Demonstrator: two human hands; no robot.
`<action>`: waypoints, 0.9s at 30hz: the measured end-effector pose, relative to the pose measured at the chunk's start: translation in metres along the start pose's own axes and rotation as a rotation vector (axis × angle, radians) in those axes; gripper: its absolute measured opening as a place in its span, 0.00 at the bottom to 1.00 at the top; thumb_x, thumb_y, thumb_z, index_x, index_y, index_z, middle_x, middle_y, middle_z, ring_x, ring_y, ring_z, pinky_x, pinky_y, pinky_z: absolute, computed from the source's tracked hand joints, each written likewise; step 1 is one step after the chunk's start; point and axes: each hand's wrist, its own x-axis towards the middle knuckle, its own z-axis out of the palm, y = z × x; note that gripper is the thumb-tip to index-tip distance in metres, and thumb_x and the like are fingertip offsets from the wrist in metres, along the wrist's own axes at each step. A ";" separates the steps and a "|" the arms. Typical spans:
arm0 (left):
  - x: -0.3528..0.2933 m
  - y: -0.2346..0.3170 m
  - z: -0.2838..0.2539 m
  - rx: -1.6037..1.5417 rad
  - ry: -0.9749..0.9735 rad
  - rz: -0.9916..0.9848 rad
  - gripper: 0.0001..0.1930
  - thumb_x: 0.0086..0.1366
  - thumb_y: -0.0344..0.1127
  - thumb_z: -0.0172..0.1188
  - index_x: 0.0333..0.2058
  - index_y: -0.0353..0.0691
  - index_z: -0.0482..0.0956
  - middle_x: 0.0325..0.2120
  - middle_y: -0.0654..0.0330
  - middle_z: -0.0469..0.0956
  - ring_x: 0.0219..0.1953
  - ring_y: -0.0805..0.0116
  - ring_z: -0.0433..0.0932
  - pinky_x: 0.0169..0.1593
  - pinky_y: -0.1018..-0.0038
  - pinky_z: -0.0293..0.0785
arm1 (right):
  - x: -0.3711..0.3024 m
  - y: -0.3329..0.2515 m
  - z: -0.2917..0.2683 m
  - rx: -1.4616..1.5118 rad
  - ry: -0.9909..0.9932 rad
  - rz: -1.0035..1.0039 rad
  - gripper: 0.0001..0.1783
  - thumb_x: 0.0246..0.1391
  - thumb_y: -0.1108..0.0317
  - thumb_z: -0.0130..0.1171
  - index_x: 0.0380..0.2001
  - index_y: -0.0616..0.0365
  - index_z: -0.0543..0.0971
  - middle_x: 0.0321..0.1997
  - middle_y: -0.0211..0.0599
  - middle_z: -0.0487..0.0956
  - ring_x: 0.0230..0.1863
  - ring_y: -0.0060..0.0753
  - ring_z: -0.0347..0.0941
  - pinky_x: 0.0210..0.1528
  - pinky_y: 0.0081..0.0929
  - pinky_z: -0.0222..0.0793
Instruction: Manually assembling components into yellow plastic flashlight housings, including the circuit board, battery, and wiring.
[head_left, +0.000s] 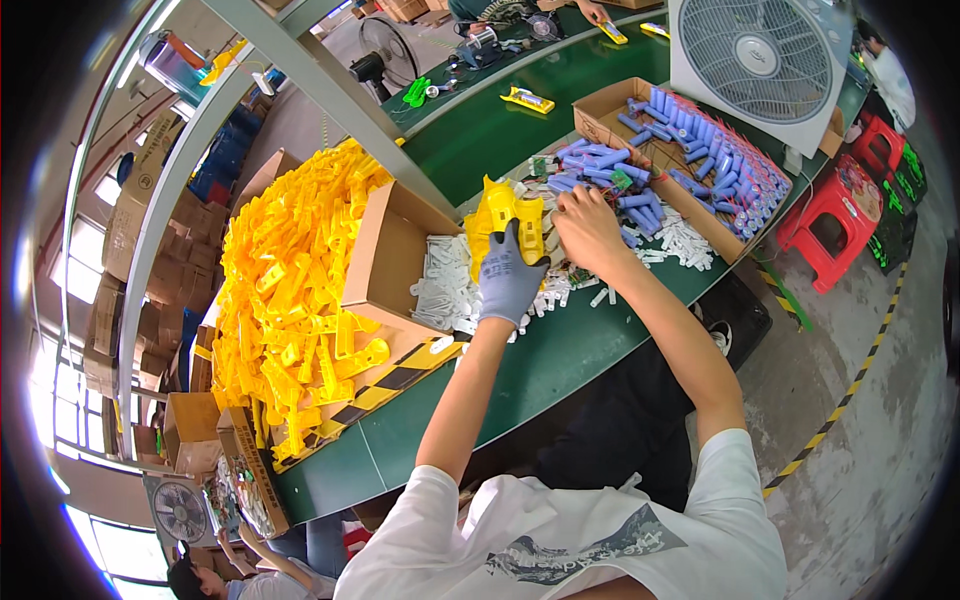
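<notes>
My left hand, in a grey work glove, is closed on yellow plastic housings, its thumb and fingers pressed over them. Just right of these, my bare right hand has its fingers curled together, pointing down; whatever they pinch is hidden. Beyond the right hand lies a loose heap of blue-purple cylindrical battery cells, some with a small green circuit board among them. Small white plastic pieces are piled around both hands.
An open carton stands left of my hands beside a large heap of yellow housings. Right, a cardboard box holds rows of wired cells. A box fan stands behind it. Red stools are on the floor. Co-workers sit nearby.
</notes>
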 end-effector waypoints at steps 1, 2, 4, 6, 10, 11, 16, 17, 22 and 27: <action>0.001 -0.002 0.003 0.117 -0.042 -0.015 0.43 0.48 0.47 0.68 0.60 0.40 0.59 0.47 0.44 0.71 0.47 0.47 0.74 0.48 0.61 0.71 | 0.001 0.001 0.001 -0.045 -0.012 -0.005 0.07 0.38 0.73 0.59 0.25 0.56 0.82 0.39 0.36 0.75 0.47 0.39 0.66 0.49 0.32 0.59; 0.001 0.000 0.003 0.115 -0.045 -0.011 0.43 0.48 0.47 0.68 0.60 0.40 0.59 0.47 0.44 0.71 0.47 0.47 0.74 0.48 0.61 0.71 | -0.001 0.004 0.001 -0.093 -0.028 -0.004 0.06 0.39 0.71 0.59 0.24 0.55 0.82 0.39 0.39 0.75 0.47 0.39 0.66 0.48 0.33 0.59; 0.000 0.009 0.002 0.121 -0.135 -0.073 0.45 0.48 0.47 0.68 0.62 0.41 0.56 0.47 0.43 0.71 0.45 0.47 0.75 0.47 0.60 0.72 | -0.002 0.013 0.005 -0.126 0.000 0.006 0.05 0.41 0.71 0.59 0.25 0.55 0.82 0.38 0.36 0.76 0.47 0.38 0.66 0.49 0.33 0.59; -0.001 -0.006 0.011 0.098 -0.050 -0.014 0.46 0.48 0.47 0.68 0.63 0.40 0.54 0.43 0.45 0.74 0.41 0.48 0.77 0.45 0.61 0.73 | 0.000 0.018 0.000 0.069 0.078 -0.103 0.05 0.43 0.70 0.59 0.26 0.54 0.81 0.35 0.31 0.77 0.46 0.34 0.67 0.49 0.32 0.60; -0.007 -0.014 0.010 -0.454 0.051 -0.083 0.44 0.48 0.32 0.70 0.62 0.37 0.55 0.36 0.52 0.77 0.37 0.62 0.79 0.43 0.71 0.74 | -0.012 0.035 -0.020 0.578 0.319 0.028 0.08 0.44 0.67 0.64 0.30 0.55 0.82 0.31 0.31 0.79 0.34 0.35 0.75 0.37 0.30 0.70; -0.008 -0.017 0.015 -0.739 0.065 -0.082 0.41 0.50 0.29 0.68 0.61 0.36 0.55 0.39 0.54 0.76 0.39 0.65 0.77 0.44 0.71 0.74 | -0.012 0.041 -0.024 0.682 0.490 0.078 0.08 0.47 0.68 0.65 0.32 0.57 0.82 0.31 0.34 0.80 0.29 0.34 0.77 0.32 0.27 0.71; 0.000 -0.028 0.015 -1.583 -0.008 -0.275 0.27 0.56 0.24 0.60 0.56 0.35 0.65 0.44 0.58 0.74 0.46 0.69 0.74 0.51 0.74 0.69 | -0.004 0.072 -0.029 1.262 0.796 0.642 0.11 0.51 0.69 0.64 0.36 0.66 0.82 0.25 0.26 0.79 0.26 0.10 0.69 0.28 0.10 0.63; 0.001 -0.022 0.009 -1.664 -0.037 -0.316 0.22 0.58 0.28 0.58 0.52 0.36 0.69 0.43 0.60 0.75 0.45 0.68 0.74 0.49 0.74 0.70 | -0.001 0.077 -0.027 1.251 0.703 0.622 0.12 0.52 0.68 0.64 0.36 0.66 0.82 0.25 0.26 0.79 0.26 0.11 0.69 0.28 0.11 0.64; 0.021 -0.011 -0.002 -1.767 -0.082 -0.286 0.19 0.58 0.31 0.58 0.49 0.37 0.70 0.39 0.61 0.75 0.41 0.67 0.75 0.48 0.72 0.71 | 0.035 0.079 -0.032 1.184 0.459 0.504 0.15 0.51 0.62 0.64 0.35 0.64 0.81 0.23 0.30 0.80 0.25 0.14 0.73 0.26 0.15 0.67; 0.046 0.001 -0.020 -1.979 0.026 -0.187 0.15 0.62 0.32 0.56 0.47 0.37 0.70 0.41 0.57 0.76 0.43 0.62 0.77 0.50 0.65 0.72 | 0.074 0.061 -0.075 1.016 0.287 0.342 0.12 0.52 0.65 0.64 0.33 0.65 0.81 0.26 0.30 0.80 0.24 0.14 0.72 0.26 0.15 0.67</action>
